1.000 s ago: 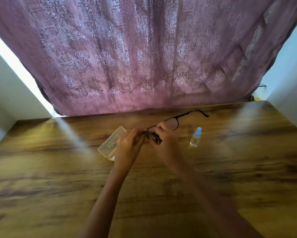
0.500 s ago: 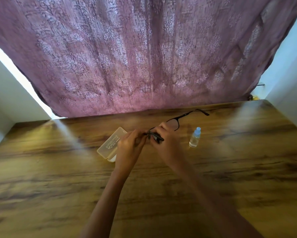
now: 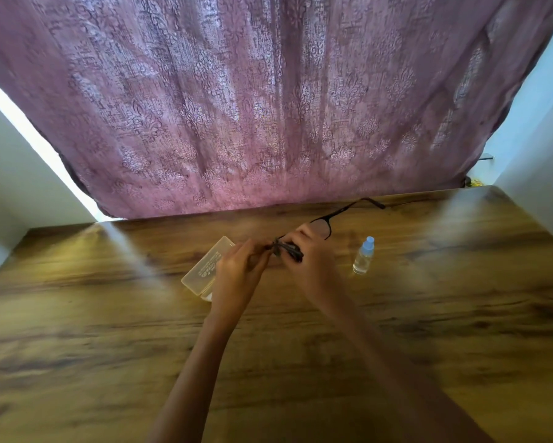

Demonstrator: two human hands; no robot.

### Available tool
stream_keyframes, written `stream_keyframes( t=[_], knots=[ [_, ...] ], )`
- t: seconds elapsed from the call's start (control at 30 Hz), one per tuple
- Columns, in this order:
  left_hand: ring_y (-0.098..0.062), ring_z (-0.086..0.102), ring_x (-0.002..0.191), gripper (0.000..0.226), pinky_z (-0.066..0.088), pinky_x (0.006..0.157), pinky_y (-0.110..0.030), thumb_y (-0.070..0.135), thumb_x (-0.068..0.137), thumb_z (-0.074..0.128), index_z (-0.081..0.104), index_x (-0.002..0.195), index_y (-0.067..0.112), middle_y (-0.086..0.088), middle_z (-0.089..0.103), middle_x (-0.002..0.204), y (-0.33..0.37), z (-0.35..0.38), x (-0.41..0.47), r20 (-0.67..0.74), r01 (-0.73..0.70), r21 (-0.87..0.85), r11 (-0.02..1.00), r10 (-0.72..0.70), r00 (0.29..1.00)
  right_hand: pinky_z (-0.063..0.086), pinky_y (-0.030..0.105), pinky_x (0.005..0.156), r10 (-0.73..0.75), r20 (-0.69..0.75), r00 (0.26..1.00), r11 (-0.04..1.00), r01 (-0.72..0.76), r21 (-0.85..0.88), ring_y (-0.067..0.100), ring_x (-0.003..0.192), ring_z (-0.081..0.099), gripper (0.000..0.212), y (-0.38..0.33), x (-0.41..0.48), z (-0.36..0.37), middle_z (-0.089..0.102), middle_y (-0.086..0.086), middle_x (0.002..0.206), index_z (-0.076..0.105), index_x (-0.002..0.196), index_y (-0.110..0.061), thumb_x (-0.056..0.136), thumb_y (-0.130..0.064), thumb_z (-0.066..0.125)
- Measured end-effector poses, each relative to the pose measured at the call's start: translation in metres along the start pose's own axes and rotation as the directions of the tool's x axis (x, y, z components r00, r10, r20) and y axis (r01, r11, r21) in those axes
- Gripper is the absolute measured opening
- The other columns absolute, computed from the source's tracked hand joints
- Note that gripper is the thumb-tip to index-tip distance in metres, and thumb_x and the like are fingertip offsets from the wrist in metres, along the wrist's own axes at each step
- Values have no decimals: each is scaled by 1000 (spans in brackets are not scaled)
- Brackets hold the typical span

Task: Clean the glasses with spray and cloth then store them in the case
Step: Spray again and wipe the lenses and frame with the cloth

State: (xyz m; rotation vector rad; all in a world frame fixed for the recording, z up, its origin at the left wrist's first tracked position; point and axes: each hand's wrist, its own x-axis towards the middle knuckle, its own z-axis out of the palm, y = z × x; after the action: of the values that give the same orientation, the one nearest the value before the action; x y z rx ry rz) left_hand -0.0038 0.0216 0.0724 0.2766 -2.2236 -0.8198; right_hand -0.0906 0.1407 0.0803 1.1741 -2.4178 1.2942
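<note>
views: one, wide-angle | position: worn on the head, above the near edge of the worktop [image 3: 77, 346] | facing: forward and down, toward the curtain [image 3: 268, 107] | range: near; the worktop is seen filling the lower half

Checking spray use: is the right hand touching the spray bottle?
Apart. Head view shows bare table between right hand and spray bottle.
</note>
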Motion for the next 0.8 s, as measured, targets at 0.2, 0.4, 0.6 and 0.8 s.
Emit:
stream_keyframes(
  t=[0.2,0.4,0.6,0.8],
  knots=[
    [5,55,84,10,40,71,0,6,83,68,69,92,7,11,63,88,3,-7,4,-31,32,58,998,-30,999,41,16,60,20,-50,999,998,-23,-62,6,71,49,15,-3,-5,0,49,-5,89,64,93,-6,83,-17,68],
    [3,57,81,11,46,70,-8,8,83,65,69,93,5,13,60,88,9,-6,6,0,-50,26,998,50,999,53,30,66,24,-22,999,998,-23,56,14,74,57,18,-11,2,-1,55,1,92,64,91,-6,83,-22,63],
    [6,55,83,10,42,74,0,1,81,68,69,91,4,11,61,89,6,-7,5,-31,-38,39,999,40,999,55,30,66,64,-61,996,996,-68,-63,13,74,57,12,-4,1,-3,54,1,94,63,92,-6,83,-11,69],
    [-3,59,81,21,51,70,-20,23,87,59,69,95,7,8,66,89,2,-2,1,-2,-30,8,1000,30,1000,48,26,64,8,-21,1000,999,-7,31,13,73,55,13,-11,-2,2,54,2,90,65,92,-4,82,-13,68]
  ],
)
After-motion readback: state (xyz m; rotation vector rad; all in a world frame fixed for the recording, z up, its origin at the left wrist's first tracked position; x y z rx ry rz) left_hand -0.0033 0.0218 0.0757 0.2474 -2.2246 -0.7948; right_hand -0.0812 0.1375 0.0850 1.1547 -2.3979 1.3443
